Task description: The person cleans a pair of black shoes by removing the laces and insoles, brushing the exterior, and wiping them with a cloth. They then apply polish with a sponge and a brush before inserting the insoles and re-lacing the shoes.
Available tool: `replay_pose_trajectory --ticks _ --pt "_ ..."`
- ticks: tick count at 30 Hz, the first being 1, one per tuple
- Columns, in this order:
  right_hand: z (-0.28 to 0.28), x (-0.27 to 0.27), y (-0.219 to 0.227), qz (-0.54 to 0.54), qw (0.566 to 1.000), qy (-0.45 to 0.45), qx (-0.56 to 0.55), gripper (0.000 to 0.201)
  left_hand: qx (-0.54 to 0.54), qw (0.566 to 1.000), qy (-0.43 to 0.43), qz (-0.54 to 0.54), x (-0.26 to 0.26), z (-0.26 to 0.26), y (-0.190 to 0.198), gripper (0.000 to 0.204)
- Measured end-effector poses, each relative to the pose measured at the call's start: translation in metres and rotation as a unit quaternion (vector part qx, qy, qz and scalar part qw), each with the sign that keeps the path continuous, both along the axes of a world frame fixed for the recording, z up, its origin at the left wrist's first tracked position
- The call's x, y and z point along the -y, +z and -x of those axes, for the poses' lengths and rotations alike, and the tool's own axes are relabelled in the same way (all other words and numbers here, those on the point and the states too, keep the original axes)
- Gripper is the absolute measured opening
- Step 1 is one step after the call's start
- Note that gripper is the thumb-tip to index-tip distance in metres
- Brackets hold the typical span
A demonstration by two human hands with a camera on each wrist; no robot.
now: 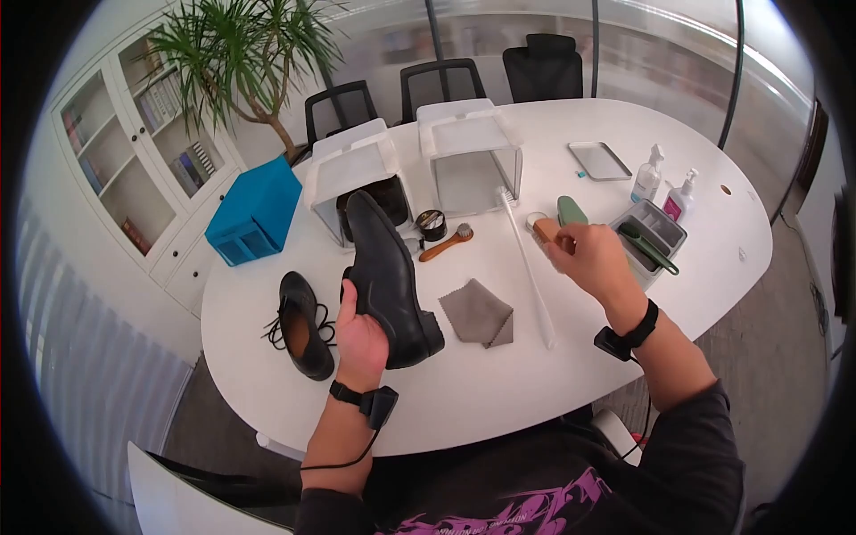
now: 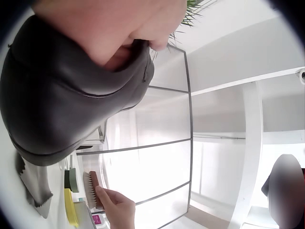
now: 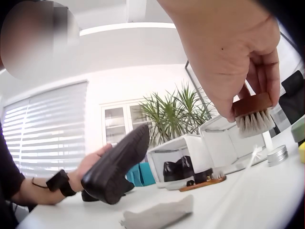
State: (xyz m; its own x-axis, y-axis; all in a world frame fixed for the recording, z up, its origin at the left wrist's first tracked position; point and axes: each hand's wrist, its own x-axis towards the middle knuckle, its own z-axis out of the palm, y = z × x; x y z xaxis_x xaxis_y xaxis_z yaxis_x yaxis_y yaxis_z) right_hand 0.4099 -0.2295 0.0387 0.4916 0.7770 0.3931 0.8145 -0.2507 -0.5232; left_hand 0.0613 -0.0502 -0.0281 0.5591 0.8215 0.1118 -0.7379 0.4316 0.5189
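My left hand (image 1: 361, 346) holds a black leather shoe (image 1: 385, 276) up over the table, toe pointing away and fingers inside its opening. The left wrist view shows the shoe's rounded heel (image 2: 52, 105) close up. My right hand (image 1: 596, 260) pinches a wooden shoe brush (image 3: 252, 105) by its sides, pale bristles facing down. That brush hangs above the table, apart from the shoe. On the tabletop to the left lies a second black shoe (image 1: 294, 343) with loose laces. A grey cloth (image 1: 477, 314) with zigzag edges lies between the hands.
Two white boxes (image 1: 468, 192) stand at the back, dark shoes inside the left one, beside a blue box (image 1: 254, 214). A polish tin (image 1: 432, 225), a wooden-handled round brush (image 1: 446, 244) and a long white brush (image 1: 532, 276) lie mid-table. Rightward are a grey tray (image 1: 673, 234) and a spray bottle (image 1: 648, 178).
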Motion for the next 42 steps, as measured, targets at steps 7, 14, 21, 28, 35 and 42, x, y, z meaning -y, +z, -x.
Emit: replay_pose_trajectory --ticks 7,14,21,28,35,42 --pt "-0.022 -0.011 -0.050 0.071 0.997 -0.020 0.036 0.028 0.018 1.000 0.013 -0.013 0.001 0.005 0.004 0.063" --pt "0.037 -0.020 -0.022 0.070 0.993 0.077 0.049 0.040 -0.011 1.000 0.010 0.004 0.000 0.006 0.005 0.067" --pt "0.084 -0.053 -0.106 -0.006 0.935 0.326 0.141 0.026 -0.018 0.999 0.029 0.000 0.000 0.004 0.004 0.064" --pt "0.021 -0.069 -0.021 0.002 0.965 0.214 -0.153 0.016 -0.030 0.998 0.047 -0.003 -0.007 0.004 0.000 0.064" --pt "-0.121 -0.120 -0.050 -0.148 0.973 0.051 -0.169 0.024 -0.001 0.999 0.024 0.030 -0.006 0.007 0.001 0.064" --pt "-0.132 -0.118 -0.078 -0.080 0.992 -0.031 -0.092 0.024 0.008 0.999 0.021 0.026 -0.006 0.007 -0.001 0.064"
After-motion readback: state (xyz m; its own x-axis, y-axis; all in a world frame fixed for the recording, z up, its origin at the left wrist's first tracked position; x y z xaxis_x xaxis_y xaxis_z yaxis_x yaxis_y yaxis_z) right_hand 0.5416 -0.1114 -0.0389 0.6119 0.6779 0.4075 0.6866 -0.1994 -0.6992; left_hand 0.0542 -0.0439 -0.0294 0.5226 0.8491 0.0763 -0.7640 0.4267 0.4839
